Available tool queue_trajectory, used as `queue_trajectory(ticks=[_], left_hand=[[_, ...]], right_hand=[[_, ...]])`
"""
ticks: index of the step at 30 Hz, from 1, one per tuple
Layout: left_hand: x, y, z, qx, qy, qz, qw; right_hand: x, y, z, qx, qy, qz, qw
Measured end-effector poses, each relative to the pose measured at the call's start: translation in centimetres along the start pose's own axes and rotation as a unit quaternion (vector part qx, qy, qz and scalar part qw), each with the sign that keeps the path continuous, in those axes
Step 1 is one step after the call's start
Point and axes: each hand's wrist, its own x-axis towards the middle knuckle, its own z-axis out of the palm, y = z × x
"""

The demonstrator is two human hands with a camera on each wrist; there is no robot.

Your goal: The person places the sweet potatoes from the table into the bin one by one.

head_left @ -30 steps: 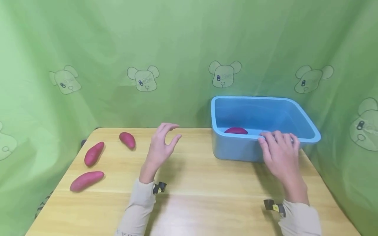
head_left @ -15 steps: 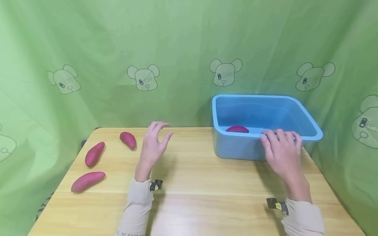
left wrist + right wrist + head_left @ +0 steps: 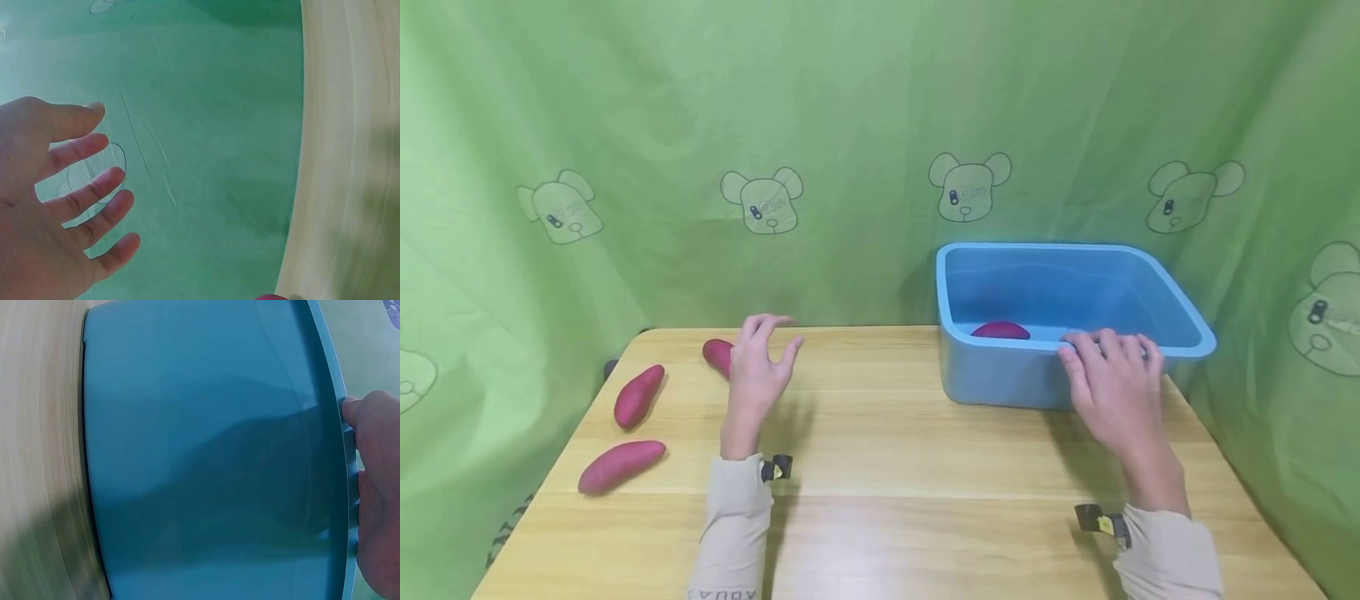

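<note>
– Where's the sweet potato [image 3: 717,357] nearest the left hand [image 3: 755,369]?
– Partly hidden behind it, the fingers spread apart; the right hand [image 3: 1118,390] curls its fingers over the blue tub [image 3: 1000,372].
– How many?
– Three sweet potatoes [image 3: 640,397] on the wooden table [image 3: 895,533], one inside the single tub.

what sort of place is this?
Probably a makeshift recording booth: a green curtain with printed cartoon animal heads hangs behind and on both sides of a wooden table, and small black devices are worn at both wrists.
</note>
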Motion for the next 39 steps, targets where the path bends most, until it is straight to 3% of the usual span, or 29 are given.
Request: queue_trajectory(ticks=[11,24,30,39], left_hand=[[-0.4,-2.1,-0.7,0.012,-0.001,-0.089,0.9960],[-0.7,-4.6,-1.7,0.008,0.017,-0.180,0.9835],[-0.8,-5.8,-1.8,0.010,0.033,-0.199,0.9794],[-0.9,-7.2,-1.4,0.010,0.038,-0.198,0.9793]], right_hand=[[-0.1,0.1,0.2,0.003,0.007,0.000,1.000],[0.0,0.2,0.2,0.002,0.009,-0.001,1.000],[0.0,0.2,0.2,0.004,0.003,0.002,1.000],[-0.1,0.2,0.2,0.003,0.003,0.004,1.000]])
